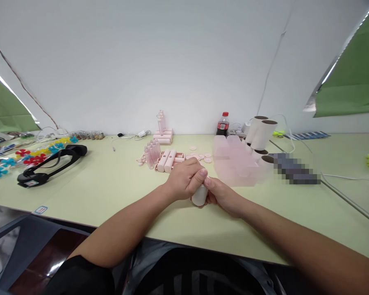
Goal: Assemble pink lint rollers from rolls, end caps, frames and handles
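A small white cylinder (199, 196) is held between both hands near the table's front edge, its lower end showing. My left hand (186, 178) is closed over its upper part, thumb pressed on top. My right hand (223, 196) wraps round its right side, with the thumb touching the left one. Just behind the hands are pink cylindrical cases (167, 160), several flat pink discs (199, 157) and a group of clear pink tubes (152, 153). More pink pieces (163, 137) stand stacked by the wall.
Translucent pink boxes (233, 162) and tall white rolls (263, 135) stand right of the hands, near a cola bottle (223, 124). A black headset-like device (38, 176) and coloured flower shapes (37, 157) lie left. A cable (350, 200) crosses the right side.
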Available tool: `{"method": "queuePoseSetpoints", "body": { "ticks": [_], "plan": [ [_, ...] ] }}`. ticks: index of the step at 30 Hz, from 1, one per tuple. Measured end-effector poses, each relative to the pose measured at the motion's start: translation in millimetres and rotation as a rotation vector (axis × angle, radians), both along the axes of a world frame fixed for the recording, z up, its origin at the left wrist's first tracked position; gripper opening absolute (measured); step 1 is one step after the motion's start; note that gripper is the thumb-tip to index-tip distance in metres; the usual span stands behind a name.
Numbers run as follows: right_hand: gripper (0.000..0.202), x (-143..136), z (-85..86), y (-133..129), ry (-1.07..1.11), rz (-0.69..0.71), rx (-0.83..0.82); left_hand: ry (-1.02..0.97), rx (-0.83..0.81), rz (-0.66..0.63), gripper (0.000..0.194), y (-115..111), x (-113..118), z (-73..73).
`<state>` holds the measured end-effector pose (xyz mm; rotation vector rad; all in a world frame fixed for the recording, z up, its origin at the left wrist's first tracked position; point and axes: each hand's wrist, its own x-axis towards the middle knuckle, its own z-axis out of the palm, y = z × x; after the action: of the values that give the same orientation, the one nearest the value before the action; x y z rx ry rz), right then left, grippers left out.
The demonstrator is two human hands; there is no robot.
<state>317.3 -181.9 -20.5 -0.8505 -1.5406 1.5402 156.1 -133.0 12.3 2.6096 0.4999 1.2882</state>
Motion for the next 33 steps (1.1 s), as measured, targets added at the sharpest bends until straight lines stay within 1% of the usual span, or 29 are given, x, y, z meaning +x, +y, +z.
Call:
{"method": "queuePoseSetpoints", "body": {
  "ticks": [7,17,23,29,33],
  "plan": [
    [0.06,-0.9,2.2,-0.4,-0.002,0.011,-0.001,-0.004,0.005,-0.02,0.044,0.4,0.5,-0.1],
    [0.064,-0.1,1.2,0.4,-0.063,0.013,0.066,-0.029,-0.053,-0.033,0.042,0.9,1.9,-1.9],
    [0.066,0.4,2.8,0.4,-0.093,0.02,0.119,-0.009,-0.101,-0.03,0.043,1.1,2.1,-2.1],
    [0.067,-0.2,6.5,-0.6,-0.047,0.056,0.067,-0.006,-0.111,-0.041,0.043,1.8,2.5,-2.1],
    [0.066,0.9,2.3,1.1,-0.053,0.033,0.056,-0.016,-0.11,-0.039,0.042,1.3,3.0,-1.8]
  ]
}}
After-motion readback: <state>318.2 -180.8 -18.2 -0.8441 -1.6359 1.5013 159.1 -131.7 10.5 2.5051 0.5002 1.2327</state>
